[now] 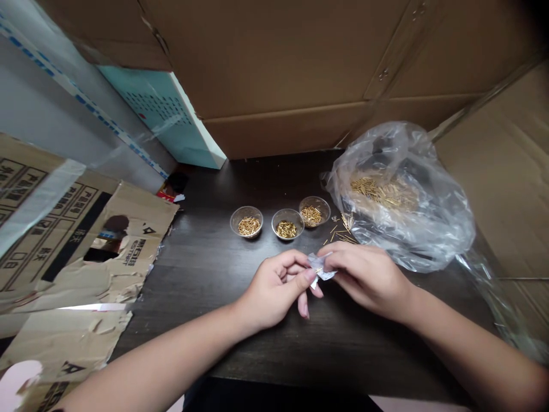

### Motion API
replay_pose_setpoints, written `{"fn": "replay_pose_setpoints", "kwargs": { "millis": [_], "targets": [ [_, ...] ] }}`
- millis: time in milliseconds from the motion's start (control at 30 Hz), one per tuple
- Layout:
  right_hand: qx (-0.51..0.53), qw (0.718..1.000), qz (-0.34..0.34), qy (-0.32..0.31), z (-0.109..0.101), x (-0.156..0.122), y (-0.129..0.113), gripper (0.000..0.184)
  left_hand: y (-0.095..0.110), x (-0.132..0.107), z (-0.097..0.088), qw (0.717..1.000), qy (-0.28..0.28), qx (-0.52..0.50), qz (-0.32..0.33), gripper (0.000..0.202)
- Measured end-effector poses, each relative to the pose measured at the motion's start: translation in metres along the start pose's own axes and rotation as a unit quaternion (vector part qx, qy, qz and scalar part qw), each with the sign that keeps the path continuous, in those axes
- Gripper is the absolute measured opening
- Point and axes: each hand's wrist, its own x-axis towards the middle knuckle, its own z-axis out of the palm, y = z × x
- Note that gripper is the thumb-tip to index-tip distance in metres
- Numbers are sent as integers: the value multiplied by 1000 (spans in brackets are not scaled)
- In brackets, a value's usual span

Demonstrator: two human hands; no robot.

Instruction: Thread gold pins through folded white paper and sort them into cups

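My left hand (274,289) and my right hand (364,274) meet over the dark wooden table (206,269), both pinching a small crumpled clear plastic packet (319,266) between fingertips. Just beyond them stand three small clear cups holding gold metal pins: the left cup (246,222), the middle cup (287,224) and the right cup (314,211). A few loose gold pins (342,229) lie on the table beside the right cup.
A large clear plastic bag (403,194) with a heap of gold pins lies at the right. Brown cardboard boxes (283,68) wall the back and right. Torn printed cardboard (86,240) covers the left side; a teal panel (171,114) leans behind.
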Motion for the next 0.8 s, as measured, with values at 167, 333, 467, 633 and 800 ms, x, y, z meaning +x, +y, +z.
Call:
{"fn": "replay_pose_setpoints", "kwargs": {
  "millis": [167, 333, 467, 633, 800],
  "targets": [
    [-47, 999, -14, -10, -4, -2, -1, 10, 2, 0, 0, 1000, 4, 1, -3, 31],
    [-100, 994, -35, -16, -8, 0, -2, 11, 4, 0, -4, 1000, -7, 17, -19, 31],
    [-121, 990, -59, -32, -12, 4, -4, 10, 5, 2, -5, 999, -10, 26, -36, 33],
    [-145, 986, -66, -38, -15, 3, -6, 9, 6, 3, -3, 998, 1, 34, -49, 33],
    [-151, 985, -59, -56, -16, 1, -6, 7, 5, 2, -4, 997, 5, 53, -48, 31]
  ]
}}
